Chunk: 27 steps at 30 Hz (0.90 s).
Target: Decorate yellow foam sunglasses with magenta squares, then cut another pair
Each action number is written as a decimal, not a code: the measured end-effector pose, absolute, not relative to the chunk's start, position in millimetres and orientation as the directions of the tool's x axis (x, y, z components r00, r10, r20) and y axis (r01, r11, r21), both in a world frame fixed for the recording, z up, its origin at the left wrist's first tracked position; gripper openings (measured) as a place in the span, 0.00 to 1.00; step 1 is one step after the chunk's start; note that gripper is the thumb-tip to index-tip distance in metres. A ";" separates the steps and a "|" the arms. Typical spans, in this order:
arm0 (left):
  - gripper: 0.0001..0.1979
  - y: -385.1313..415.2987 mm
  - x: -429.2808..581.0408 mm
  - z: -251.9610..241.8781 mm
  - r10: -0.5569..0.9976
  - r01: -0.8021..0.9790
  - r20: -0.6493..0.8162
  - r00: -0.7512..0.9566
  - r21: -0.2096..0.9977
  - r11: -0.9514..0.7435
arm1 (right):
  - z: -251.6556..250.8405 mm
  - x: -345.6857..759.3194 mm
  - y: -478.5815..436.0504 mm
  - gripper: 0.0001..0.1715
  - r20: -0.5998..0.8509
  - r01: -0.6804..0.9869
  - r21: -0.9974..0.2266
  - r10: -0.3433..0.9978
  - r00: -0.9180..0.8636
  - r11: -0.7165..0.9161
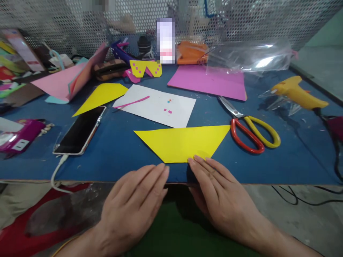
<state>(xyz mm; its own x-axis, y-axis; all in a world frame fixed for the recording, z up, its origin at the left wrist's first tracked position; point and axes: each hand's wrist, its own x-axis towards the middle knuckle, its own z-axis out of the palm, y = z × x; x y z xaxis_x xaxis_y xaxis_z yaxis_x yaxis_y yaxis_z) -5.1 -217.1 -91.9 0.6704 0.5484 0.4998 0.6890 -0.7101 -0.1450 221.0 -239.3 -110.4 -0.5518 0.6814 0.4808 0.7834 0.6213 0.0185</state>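
Note:
A folded yellow paper sheet [182, 142] lies flat near the front edge of the blue table [120, 157], shaped like a trapezoid with its short side toward me. My left hand [134, 203] rests flat at the table edge, fingers stretched out, its fingertips just short of the paper's near left corner. My right hand [217, 189] also lies flat with fingers extended, and its fingertips touch the paper's near edge. Neither hand holds anything.
Red-and-yellow scissors [252, 132] lie right of the paper, a yellow glue gun [297, 93] farther right. A white sheet [158, 105], pink sheet [209, 81] and yellow triangle [102, 95] lie behind. A phone [80, 132] with cable sits left. Craft clutter lines the mesh wall.

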 end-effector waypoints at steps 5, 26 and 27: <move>0.18 -206.1 12.6 -101.1 0.521 0.605 0.419 0.744 -0.092 -0.790 | -114.7 216.3 -241.1 0.21 0.483 0.796 0.033 0.688 -0.542 0.604; 0.17 -196.0 12.6 -127.8 0.471 0.629 0.582 0.663 -0.091 -0.772 | -122.8 214.4 -236.3 0.23 0.517 0.773 -0.012 0.666 -0.538 0.634; 0.17 -195.4 13.0 -126.8 0.465 0.626 0.581 0.668 -0.100 -0.774 | -121.8 213.6 -236.9 0.23 0.507 0.786 -0.017 0.682 -0.526 0.619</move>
